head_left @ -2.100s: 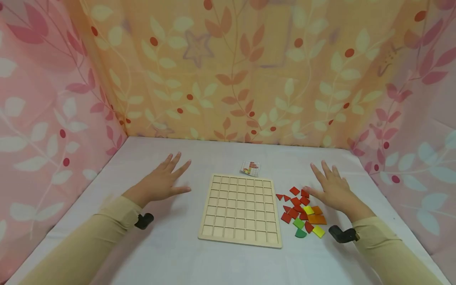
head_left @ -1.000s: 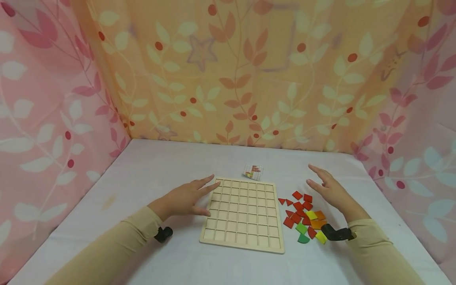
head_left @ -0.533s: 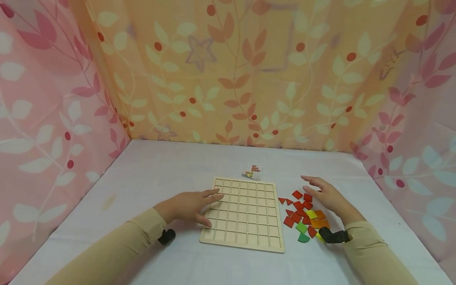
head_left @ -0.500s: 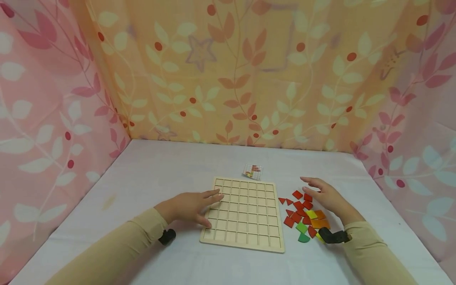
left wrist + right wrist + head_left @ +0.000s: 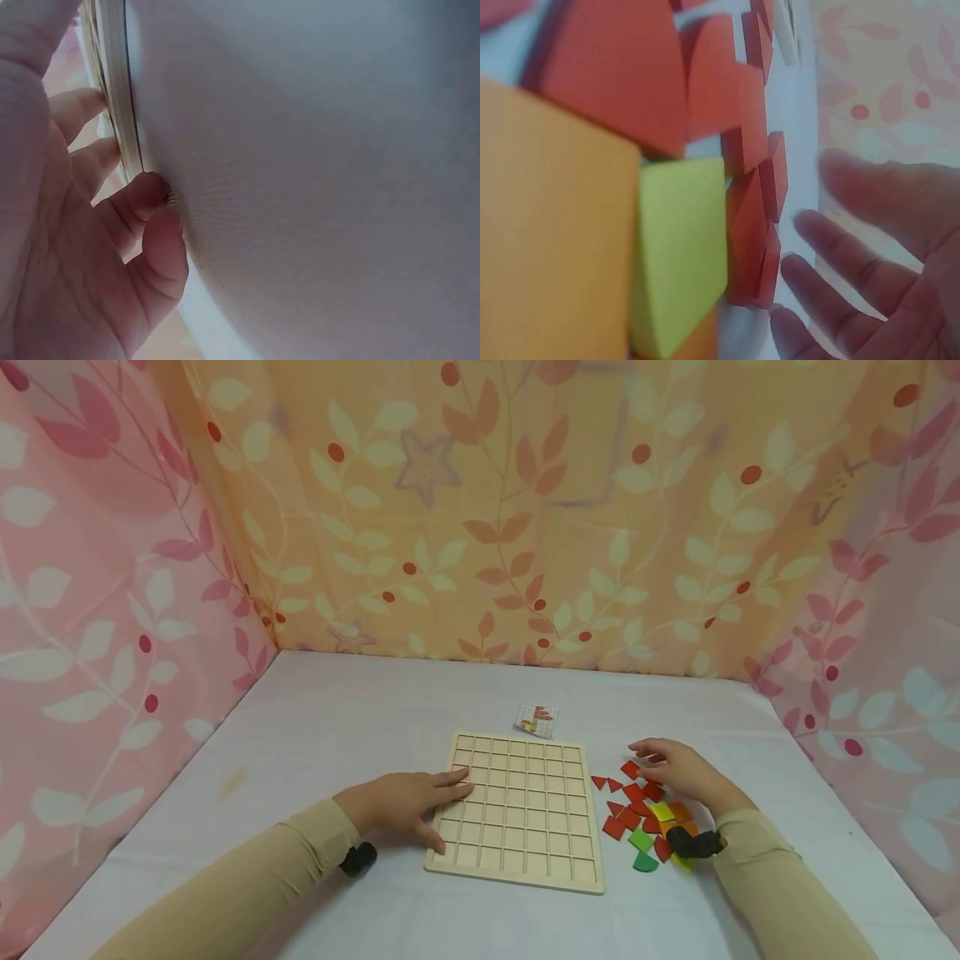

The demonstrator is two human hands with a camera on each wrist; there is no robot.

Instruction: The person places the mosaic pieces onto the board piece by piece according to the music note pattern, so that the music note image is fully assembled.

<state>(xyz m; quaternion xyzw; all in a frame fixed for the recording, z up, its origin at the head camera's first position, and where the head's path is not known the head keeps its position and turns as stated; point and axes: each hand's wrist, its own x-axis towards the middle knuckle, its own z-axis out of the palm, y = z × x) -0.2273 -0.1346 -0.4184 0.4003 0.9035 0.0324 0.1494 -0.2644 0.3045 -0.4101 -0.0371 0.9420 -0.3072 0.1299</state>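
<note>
Wooden board (image 5: 519, 814): pale, square-celled | left hand (image 5: 405, 803): fingers spread, resting on it | right hand (image 5: 681, 770): fingers parted, holding nothing

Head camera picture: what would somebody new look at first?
Probably the bright red, orange, yellow and green pieces, lying just right of the wooden grid board. Next, the left hand at the board's left edge and the right hand near the farthest pieces. Behind the table hangs an orangey leaf-patterned cloth.

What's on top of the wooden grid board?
On the board: the left hand, thumb and some fingers over its left edge. Visible cells hold no tiles; coloured tiles lie to its right. Cells beneath the hand are covered, can't tell.
</note>
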